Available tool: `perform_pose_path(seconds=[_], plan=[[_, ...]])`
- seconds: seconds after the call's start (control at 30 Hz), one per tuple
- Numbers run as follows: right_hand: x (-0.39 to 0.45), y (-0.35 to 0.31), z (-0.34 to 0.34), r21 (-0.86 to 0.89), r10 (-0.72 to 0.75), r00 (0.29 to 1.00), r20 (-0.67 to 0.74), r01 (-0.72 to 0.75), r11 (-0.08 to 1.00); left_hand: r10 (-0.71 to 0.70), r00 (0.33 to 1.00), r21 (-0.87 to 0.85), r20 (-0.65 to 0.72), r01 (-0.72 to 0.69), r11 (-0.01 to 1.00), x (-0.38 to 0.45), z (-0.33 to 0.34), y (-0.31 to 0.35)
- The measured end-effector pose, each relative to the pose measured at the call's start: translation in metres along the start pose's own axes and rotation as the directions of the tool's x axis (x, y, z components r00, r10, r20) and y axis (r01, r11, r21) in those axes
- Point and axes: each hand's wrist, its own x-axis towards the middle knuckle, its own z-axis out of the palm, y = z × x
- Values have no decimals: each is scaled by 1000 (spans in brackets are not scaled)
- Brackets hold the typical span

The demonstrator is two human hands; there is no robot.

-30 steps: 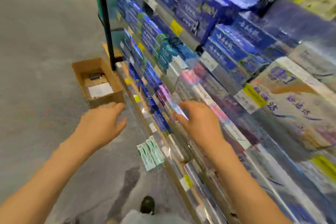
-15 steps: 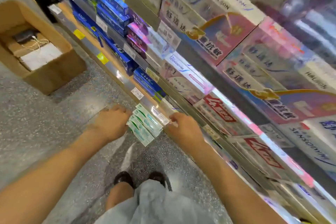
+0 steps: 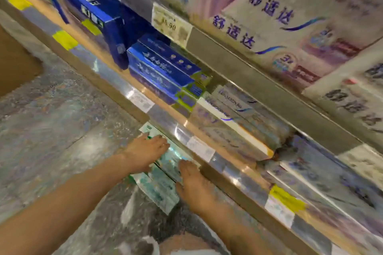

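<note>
Several green-and-white toothpaste boxes [image 3: 163, 189] lie side by side on the speckled floor, right against the bottom shelf rail [image 3: 238, 180]. My left hand [image 3: 145, 151] lies on their far left part, fingers stretched across the tops. My right hand [image 3: 193, 185] rests against their right side next to the rail, fingers pointing up along the boxes. The picture is blurred, so the fingertips' exact contact is unclear.
The bottom shelf holds blue toothpaste boxes [image 3: 161, 68] and white ones [image 3: 238, 124]. Larger pale boxes [image 3: 290, 27] fill the shelf above. Price labels and yellow tags line the rails. A cardboard box [image 3: 14, 64] stands on the floor at the left. My knee [image 3: 182, 246] shows at the bottom.
I have crouched lower and closer to the floor. Both hands went from flanking the green-and-white boxes to lying on them.
</note>
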Motion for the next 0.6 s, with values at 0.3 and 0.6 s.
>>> perform_pose_path(seconds=[0.3, 0.6], plan=[[32, 23, 62, -292, -20, 998, -59, 2, 956, -153, 966, -13, -206, 154, 988, 45, 81, -3], [48, 12, 66, -126, 34, 954, -299, -75, 989, -123, 935, 29, -334, 140, 990, 48, 86, -12]])
